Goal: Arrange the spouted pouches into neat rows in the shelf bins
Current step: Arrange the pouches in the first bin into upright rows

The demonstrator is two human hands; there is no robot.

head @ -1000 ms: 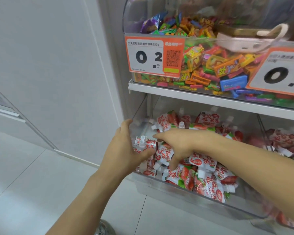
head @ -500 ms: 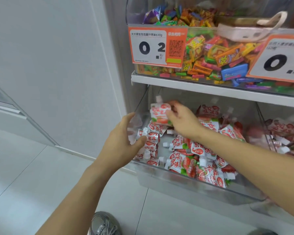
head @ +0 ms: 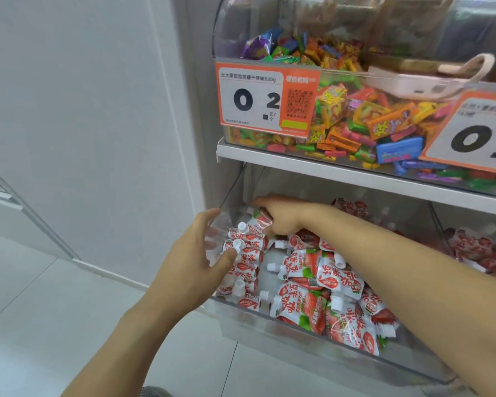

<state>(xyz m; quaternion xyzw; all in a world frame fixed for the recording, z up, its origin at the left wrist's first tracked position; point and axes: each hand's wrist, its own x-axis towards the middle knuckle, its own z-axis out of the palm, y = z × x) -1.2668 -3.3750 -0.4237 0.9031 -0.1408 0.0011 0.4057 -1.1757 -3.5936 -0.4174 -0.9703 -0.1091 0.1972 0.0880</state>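
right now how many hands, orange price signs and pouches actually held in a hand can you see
hands: 2, the left hand and the right hand
orange price signs: 2, the left sign and the right sign
held pouch: 1, in the right hand
total: 5

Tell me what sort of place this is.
Most likely a shop's snack aisle: an orange price tag with a QR code fronts a clear bin of loose sweets, and the bin below holds many identical spouted pouches.
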